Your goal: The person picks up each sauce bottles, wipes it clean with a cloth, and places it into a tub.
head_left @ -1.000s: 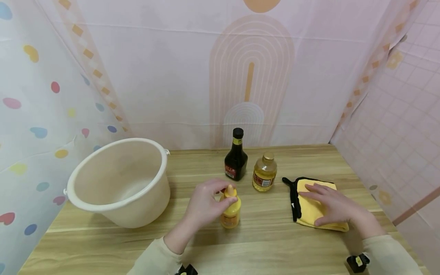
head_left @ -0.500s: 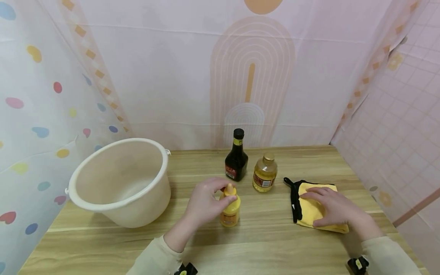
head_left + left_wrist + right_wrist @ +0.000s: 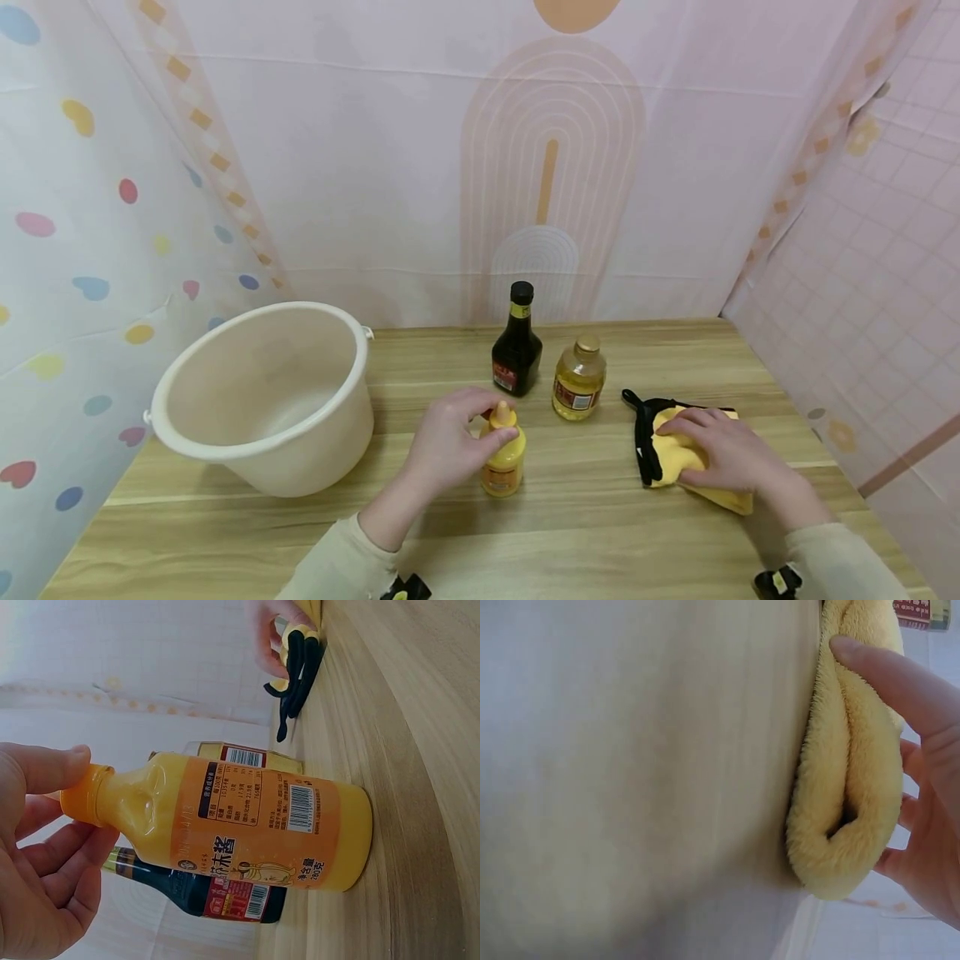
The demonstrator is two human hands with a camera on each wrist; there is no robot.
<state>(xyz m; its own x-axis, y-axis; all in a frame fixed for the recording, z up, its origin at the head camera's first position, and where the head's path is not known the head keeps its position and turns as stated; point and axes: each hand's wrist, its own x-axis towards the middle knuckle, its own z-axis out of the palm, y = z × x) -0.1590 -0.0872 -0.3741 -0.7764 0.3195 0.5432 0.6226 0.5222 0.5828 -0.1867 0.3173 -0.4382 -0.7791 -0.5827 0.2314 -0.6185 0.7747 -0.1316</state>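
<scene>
My left hand (image 3: pixel 461 437) pinches the orange cap of a yellow squeeze bottle of mustard sauce (image 3: pixel 502 475) between thumb and fingers. In the left wrist view the mustard bottle (image 3: pixel 255 825) shows its orange printed label, its base at the wooden surface. Over to the right, my right hand (image 3: pixel 723 450) grips a folded yellow towel (image 3: pixel 675 458) with black trim and a black loop. Its fleece bulges up between thumb and fingers. Seen from the right wrist, the thumb presses into the near side of the fluffy towel (image 3: pixel 855 772), and the other fingers are partly hidden behind it.
A large cream bucket (image 3: pixel 360 358) stands on the left of the wooden table (image 3: pixel 585 542). Behind the mustard are a dark sauce bottle (image 3: pixel 517 350) with a black cap and a clear bottle of golden oil (image 3: pixel 579 379). Patterned curtains (image 3: pixel 375 167) close off the back and sides.
My right thumb and fingers have drawn together on the towel, bunching it up and shifting its near edge slightly left. My left hand stays at the mustard cap.
</scene>
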